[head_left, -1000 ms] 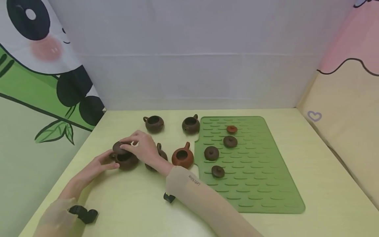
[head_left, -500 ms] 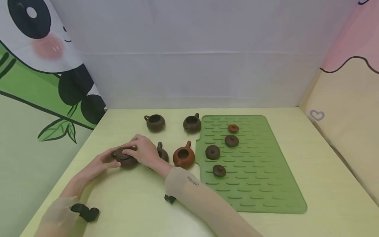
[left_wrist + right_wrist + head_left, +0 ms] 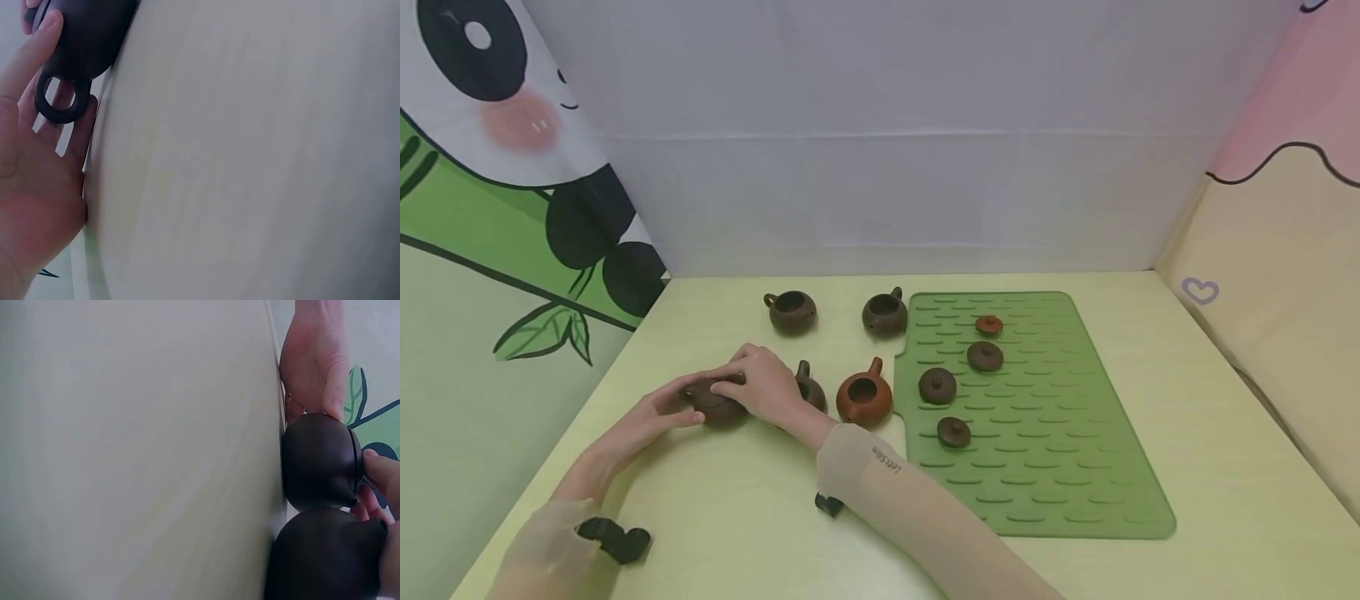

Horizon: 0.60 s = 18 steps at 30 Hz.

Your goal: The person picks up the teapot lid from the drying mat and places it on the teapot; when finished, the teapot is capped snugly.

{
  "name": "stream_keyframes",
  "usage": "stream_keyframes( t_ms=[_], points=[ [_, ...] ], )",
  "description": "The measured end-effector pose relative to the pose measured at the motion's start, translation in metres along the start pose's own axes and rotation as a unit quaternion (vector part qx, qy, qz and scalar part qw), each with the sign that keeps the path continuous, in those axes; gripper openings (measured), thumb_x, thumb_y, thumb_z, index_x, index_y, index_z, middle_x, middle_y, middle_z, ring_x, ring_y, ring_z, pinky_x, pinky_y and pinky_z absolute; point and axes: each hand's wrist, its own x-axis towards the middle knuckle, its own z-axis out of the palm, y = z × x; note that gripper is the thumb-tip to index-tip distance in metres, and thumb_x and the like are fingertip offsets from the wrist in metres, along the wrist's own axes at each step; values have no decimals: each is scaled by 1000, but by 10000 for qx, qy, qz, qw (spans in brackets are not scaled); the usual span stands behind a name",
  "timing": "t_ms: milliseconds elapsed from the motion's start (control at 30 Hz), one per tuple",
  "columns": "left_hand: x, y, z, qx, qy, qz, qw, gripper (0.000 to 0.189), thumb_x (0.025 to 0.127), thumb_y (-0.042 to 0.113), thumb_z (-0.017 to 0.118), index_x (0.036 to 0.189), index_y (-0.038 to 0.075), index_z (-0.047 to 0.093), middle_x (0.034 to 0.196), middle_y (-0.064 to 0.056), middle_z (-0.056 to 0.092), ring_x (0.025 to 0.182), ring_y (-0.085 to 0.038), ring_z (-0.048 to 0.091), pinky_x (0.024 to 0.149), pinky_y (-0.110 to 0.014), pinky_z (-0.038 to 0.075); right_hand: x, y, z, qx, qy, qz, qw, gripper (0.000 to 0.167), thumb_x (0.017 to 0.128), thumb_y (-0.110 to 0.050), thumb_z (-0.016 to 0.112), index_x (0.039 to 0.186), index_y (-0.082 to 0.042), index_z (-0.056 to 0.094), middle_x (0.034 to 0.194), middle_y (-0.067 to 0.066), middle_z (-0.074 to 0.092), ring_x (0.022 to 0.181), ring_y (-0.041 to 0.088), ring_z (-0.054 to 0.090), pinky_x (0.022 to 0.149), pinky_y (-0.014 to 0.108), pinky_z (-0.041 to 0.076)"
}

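Observation:
A dark brown clay teapot (image 3: 722, 412) stands at the left of the table, its lid (image 3: 706, 390) seated over the opening. My left hand (image 3: 643, 425) holds the pot from the handle side, thumb against the near wall and fingers round the far side. In the left wrist view the ring handle (image 3: 61, 115) sits between thumb and fingers. My right hand (image 3: 767, 387) reaches across from the right and pinches the lid from above. Its fingers partly hide the lid's knob. In the right wrist view, another dark teapot (image 3: 325, 559) stands close beside the held one.
Two lidless dark teapots (image 3: 792, 312) stand at the back. A reddish lidless teapot (image 3: 865, 398) is right of my right hand. On the green mat (image 3: 1037, 467) lie several loose lids: a small red one (image 3: 988, 325) and dark ones (image 3: 937, 386).
My right hand has lowered the lid from a tilted position over the teapot onto its opening. Over the last half second, both hands have stayed nearly still.

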Motion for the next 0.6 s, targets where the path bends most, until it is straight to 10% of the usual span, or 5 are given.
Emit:
stream_keyframes(
  t_ms=[167,367,600],
  points=[
    [2,1,0,-13,-12,-26,10000,67,95,20,65,154,16,33,162,-11,26,123,21,25,114,-71,14,0,1,-1,-4,-16,36,10000,23,91,-44,68,113,-39,74,105,-14,63,93,1,55,67,11,40],
    [1,1,1,206,11,80,9998,65,96,21,64,154,19,35,153,15,37,123,24,29,112,-39,30,1,2,-2,-26,-59,-25,10000,34,91,-46,68,123,-39,69,106,-14,65,91,-2,54,66,10,40],
    [-3,7,-2,305,-7,-28,9995,65,95,26,66,153,23,36,157,6,37,121,25,27,109,-72,21,-1,-2,-19,120,-31,-445,9989,49,91,-46,67,138,-35,58,116,-13,69,98,2,62,70,7,40]
  ],
)
